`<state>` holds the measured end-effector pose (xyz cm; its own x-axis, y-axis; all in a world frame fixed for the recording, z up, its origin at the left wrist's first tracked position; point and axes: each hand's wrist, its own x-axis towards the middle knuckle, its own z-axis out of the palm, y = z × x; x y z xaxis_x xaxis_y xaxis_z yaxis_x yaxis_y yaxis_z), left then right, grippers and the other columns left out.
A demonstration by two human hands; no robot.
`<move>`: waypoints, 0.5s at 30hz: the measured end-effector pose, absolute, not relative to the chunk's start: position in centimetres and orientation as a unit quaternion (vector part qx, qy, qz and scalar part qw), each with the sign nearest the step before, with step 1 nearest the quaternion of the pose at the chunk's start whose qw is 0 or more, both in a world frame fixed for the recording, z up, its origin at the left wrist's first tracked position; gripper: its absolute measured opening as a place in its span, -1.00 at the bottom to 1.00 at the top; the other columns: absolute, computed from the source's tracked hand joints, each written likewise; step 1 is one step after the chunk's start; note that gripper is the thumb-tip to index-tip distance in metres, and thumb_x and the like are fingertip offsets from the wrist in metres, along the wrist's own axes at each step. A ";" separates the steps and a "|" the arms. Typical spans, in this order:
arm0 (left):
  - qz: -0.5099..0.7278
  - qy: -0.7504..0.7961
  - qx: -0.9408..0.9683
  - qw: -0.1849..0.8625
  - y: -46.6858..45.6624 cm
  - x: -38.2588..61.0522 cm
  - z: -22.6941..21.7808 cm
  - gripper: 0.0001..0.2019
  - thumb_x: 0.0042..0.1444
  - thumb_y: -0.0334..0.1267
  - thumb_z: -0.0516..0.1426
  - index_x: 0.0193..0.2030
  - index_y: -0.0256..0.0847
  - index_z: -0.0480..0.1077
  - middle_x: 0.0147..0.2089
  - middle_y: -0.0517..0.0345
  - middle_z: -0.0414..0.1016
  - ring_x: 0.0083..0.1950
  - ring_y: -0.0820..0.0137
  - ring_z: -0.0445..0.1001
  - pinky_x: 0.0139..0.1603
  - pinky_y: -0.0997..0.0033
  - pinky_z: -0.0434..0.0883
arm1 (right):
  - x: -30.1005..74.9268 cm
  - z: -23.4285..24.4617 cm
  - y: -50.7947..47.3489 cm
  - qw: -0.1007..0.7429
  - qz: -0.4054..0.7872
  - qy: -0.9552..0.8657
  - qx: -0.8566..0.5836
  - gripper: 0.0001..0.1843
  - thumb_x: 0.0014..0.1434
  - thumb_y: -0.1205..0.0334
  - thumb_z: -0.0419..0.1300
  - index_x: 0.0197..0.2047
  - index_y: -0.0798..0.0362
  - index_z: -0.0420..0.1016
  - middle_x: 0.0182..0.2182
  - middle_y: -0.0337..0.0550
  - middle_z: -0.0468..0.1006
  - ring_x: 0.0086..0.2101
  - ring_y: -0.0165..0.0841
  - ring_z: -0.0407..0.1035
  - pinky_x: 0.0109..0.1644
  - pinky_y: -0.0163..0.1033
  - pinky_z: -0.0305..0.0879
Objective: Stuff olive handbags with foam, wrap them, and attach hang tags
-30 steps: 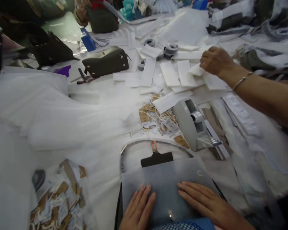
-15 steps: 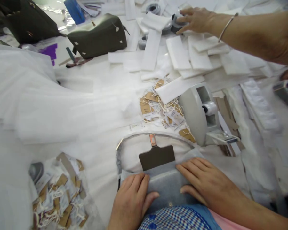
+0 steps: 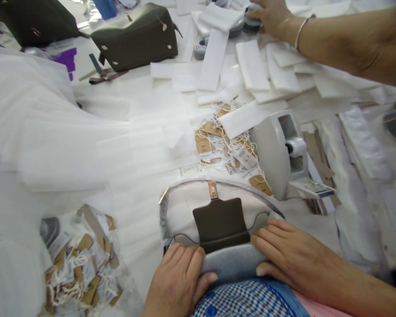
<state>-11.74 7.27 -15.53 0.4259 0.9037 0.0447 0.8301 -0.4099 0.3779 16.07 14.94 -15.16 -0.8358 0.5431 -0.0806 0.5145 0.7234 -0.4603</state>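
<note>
A handbag [image 3: 218, 220] lies flat at the near edge, its dark flap up and a wrapped handle arching over it. A grey foam sheet [image 3: 232, 263] is folded over its near end. My left hand [image 3: 180, 281] grips the left part of that fold, thumb under, fingers curled on top. My right hand [image 3: 285, 253] presses the right part of the fold, fingers on top and thumb tucked beneath.
A grey tape dispenser [image 3: 282, 152] stands just right of the bag. Paper tags with strings [image 3: 226, 147] lie beyond it, more tags in a bag [image 3: 81, 264] at the near left. Another person's hand [image 3: 272, 15] reaches among white foam strips [image 3: 251, 64]. A dark green bag [image 3: 137, 37] sits far left.
Both my hands drew the grey foam sheet toward me, uncovering the bag's dark flap. The other person's hand moved farther away to the grey rolls.
</note>
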 end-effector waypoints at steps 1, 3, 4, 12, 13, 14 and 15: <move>0.119 0.521 0.831 0.152 7.3 -11.8 -15.6 -0.60 0.36 0.07 -0.08 -0.18 -0.21 0.38 -0.39 0.19 0.44 -0.38 0.34 0.41 -0.25 0.26 0.37 | 16.0 -15.3 14.9 0.026 0.238 -0.929 -0.281 -0.60 0.43 -0.04 -0.07 -0.20 0.02 0.46 -0.36 -0.14 0.52 -0.35 -0.26 0.36 -0.12 -0.09 0.25; 0.115 0.523 0.830 0.153 7.2 -11.8 -15.7 -0.55 0.34 0.12 -0.11 -0.17 -0.22 0.37 -0.42 0.19 0.41 -0.41 0.32 0.38 -0.30 0.26 0.34 | 15.9 -15.5 15.0 0.016 0.240 -0.930 -0.280 -0.61 0.44 -0.02 -0.08 -0.21 0.03 0.44 -0.37 -0.15 0.51 -0.37 -0.26 0.35 -0.18 -0.11 0.22; 0.114 0.526 0.829 0.154 7.2 -11.8 -15.8 -0.53 0.33 0.14 -0.13 -0.17 -0.21 0.37 -0.43 0.20 0.40 -0.41 0.32 0.38 -0.31 0.26 0.33 | 15.9 -15.7 15.0 0.011 0.243 -0.928 -0.281 -0.61 0.44 -0.02 -0.08 -0.21 0.03 0.43 -0.38 -0.15 0.50 -0.38 -0.26 0.35 -0.21 -0.12 0.21; 0.086 0.561 0.810 0.146 7.7 -11.4 -17.9 -0.58 0.37 0.08 -0.12 -0.07 -0.21 0.37 -0.45 0.21 0.44 -0.43 0.32 0.42 -0.36 0.28 0.32 | 14.7 -17.8 15.8 -0.001 0.212 -0.925 -0.316 -0.55 0.44 -0.08 -0.12 -0.32 0.01 0.35 -0.58 -0.20 0.46 -0.54 -0.25 0.36 -0.41 -0.16 0.08; 0.082 0.567 0.808 0.142 7.8 -11.4 -18.0 -0.56 0.37 0.08 -0.13 -0.05 -0.21 0.37 -0.46 0.21 0.44 -0.44 0.32 0.43 -0.37 0.28 0.33 | 14.6 -18.1 15.9 -0.005 0.200 -0.926 -0.321 -0.56 0.42 -0.11 -0.09 -0.31 0.01 0.35 -0.59 -0.20 0.47 -0.55 -0.25 0.37 -0.43 -0.16 0.07; 0.082 0.571 0.805 0.136 7.8 -11.3 -18.1 -0.54 0.37 0.09 -0.14 -0.03 -0.22 0.37 -0.46 0.20 0.45 -0.44 0.32 0.43 -0.37 0.29 0.33 | 14.5 -18.4 15.9 -0.009 0.191 -0.926 -0.325 -0.58 0.40 -0.13 -0.05 -0.29 0.01 0.35 -0.60 -0.20 0.48 -0.56 -0.24 0.38 -0.44 -0.17 0.06; 0.082 0.576 0.803 0.129 7.9 -11.1 -18.1 -0.53 0.37 0.09 -0.16 -0.02 -0.23 0.37 -0.46 0.19 0.45 -0.44 0.33 0.44 -0.38 0.29 0.34 | 14.5 -18.6 15.8 -0.014 0.184 -0.927 -0.328 -0.60 0.38 -0.14 0.00 -0.28 0.01 0.35 -0.60 -0.21 0.48 -0.56 -0.24 0.39 -0.44 -0.18 0.06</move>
